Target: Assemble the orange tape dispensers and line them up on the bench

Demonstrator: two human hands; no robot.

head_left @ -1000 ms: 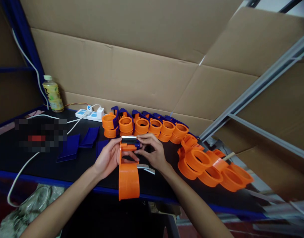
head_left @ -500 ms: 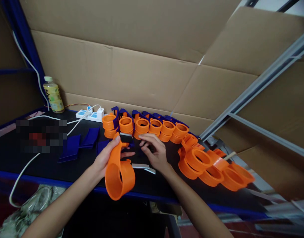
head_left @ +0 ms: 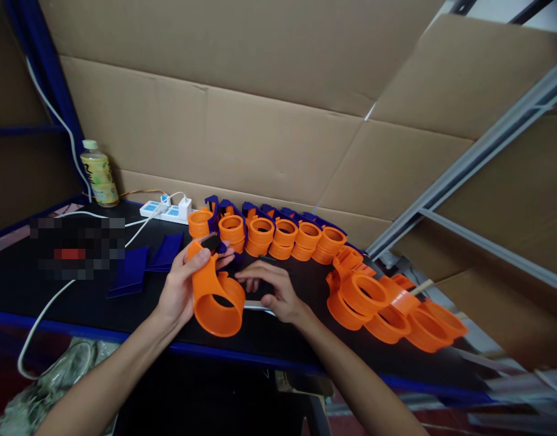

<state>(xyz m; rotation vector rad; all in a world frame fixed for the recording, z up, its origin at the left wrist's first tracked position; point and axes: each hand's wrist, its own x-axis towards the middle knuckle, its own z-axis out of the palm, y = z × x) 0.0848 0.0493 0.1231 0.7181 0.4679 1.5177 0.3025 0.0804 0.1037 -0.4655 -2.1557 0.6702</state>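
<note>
My left hand (head_left: 180,287) is closed on an orange plastic ring holder (head_left: 219,315), gripping its upright arm with the thumb in front. The ring hangs below the fingers, its opening tilted toward me. At the top of the arm sit a black piece (head_left: 211,243) and a bit of dark blue plastic (head_left: 222,247). My right hand (head_left: 278,290) hovers just right of the holder, fingers bent and apart, with nothing visible in it. Beneath it, white strips (head_left: 256,306) lie on the black table, partly hidden by the hand.
Stacked orange holders with dark blue parts (head_left: 285,233) line the back. More orange holders (head_left: 387,309) lie at the right. Blue flat pieces (head_left: 128,269), a white power strip (head_left: 166,212) and a yellow-labelled bottle (head_left: 99,175) are at the left. White cables cross the table's left side.
My left hand has turned the orange holder so its ring faces up more and sits higher. The right hand has moved left and down, over the white strips.
</note>
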